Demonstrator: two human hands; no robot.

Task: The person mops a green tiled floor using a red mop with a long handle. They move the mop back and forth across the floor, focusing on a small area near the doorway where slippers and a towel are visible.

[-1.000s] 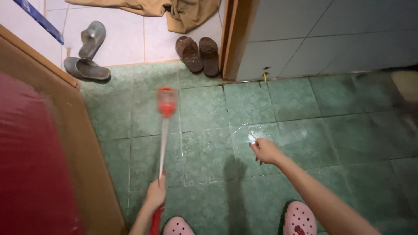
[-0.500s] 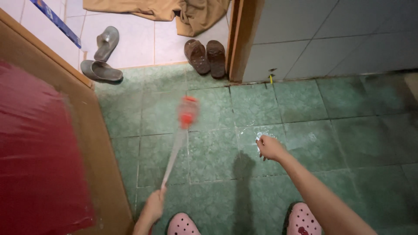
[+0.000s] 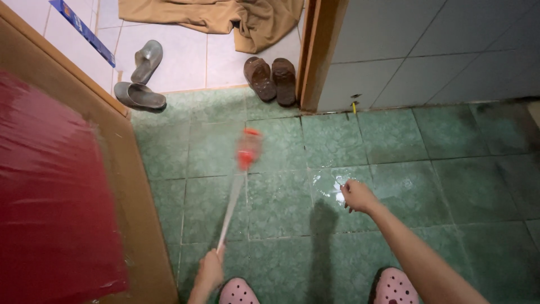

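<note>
A long-handled floor brush [image 3: 239, 174] with a red-orange head lies slanted across the wet green floor tiles [image 3: 450, 186], its head blurred and resting ahead of the person, its pale handle running back down to the left hand [image 3: 211, 270]. That hand is wrapped around the handle's near end, apparently so the far end can reach over the floor from a standing position. The right hand [image 3: 357, 196] is stretched forward to the right of the brush head, fingers curled closed; whether it pinches something small cannot be told. Pink clogs [image 3: 394, 287] show at the bottom edge. Beyond the doorway sit brown sandals [image 3: 271, 79], grey slippers [image 3: 140, 76] and a tan cloth [image 3: 225, 17]; a red door panel [image 3: 50, 197] fills the left
</note>
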